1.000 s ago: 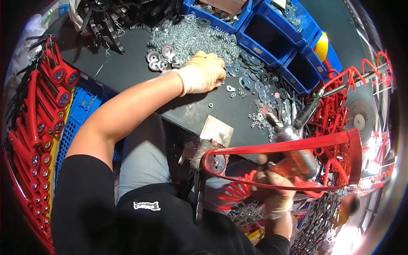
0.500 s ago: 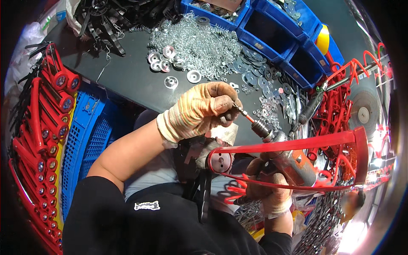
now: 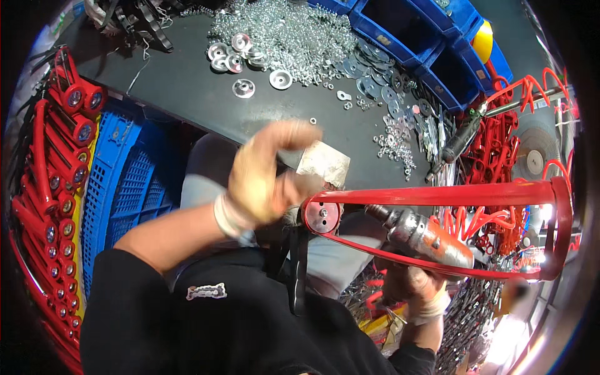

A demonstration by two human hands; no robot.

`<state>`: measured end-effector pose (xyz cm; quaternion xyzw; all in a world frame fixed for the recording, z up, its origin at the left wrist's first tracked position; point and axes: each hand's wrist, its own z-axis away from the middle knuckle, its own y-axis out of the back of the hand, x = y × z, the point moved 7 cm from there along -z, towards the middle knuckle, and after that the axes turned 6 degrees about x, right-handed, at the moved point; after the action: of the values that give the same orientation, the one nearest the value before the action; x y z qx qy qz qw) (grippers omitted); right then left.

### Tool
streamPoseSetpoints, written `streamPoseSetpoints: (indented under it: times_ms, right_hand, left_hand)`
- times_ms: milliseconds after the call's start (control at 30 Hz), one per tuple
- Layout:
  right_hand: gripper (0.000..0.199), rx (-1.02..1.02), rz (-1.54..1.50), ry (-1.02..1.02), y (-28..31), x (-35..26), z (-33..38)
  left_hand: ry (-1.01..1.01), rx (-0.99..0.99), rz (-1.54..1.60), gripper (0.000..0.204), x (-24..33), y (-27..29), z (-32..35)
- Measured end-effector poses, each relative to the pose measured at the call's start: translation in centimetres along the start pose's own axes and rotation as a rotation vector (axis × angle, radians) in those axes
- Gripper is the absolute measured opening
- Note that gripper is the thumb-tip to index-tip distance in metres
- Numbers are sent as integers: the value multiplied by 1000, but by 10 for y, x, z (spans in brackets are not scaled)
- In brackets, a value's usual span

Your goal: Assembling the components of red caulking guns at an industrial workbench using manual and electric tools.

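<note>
My left hand [image 3: 259, 175], in a striped work glove, is smeared by motion above my lap. Its thumb and forefinger stand apart with nothing visible between them, close to a pale, worn block [image 3: 324, 164]. Gripped in my gloved right hand [image 3: 415, 289] is a worn orange-and-silver power screwdriver [image 3: 431, 244], its dark nose pointing up and left. In front of the tool lies a long red frame [image 3: 437, 195], whose two bars meet at a round hub [image 3: 322, 217] near my left hand. The frame partly covers the tool and my right hand.
Small springs [image 3: 281, 37], metal discs [image 3: 280, 79] and nuts [image 3: 397, 140] lie on the dark table [image 3: 181, 94]. Blue bins [image 3: 400, 31] stand behind. Stacked red handles [image 3: 53, 219] and a blue crate [image 3: 125, 187] are at left; a hanging black tool [image 3: 462, 140] at right.
My left hand has left the screwdriver's tip and moved down and left toward the hub. The screwdriver has dropped lower and right, behind the red frame. The whole view has shifted slightly.
</note>
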<state>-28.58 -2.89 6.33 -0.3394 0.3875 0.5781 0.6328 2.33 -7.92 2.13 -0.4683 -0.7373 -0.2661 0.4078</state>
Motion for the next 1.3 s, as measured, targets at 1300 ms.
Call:
streamPoseSetpoints:
  times_ms: [1300]
  right_hand:
    - [55,-238,329,166,547,-104,155]
  left_hand:
    - [-585,-330,-217,33,77,-50,26]
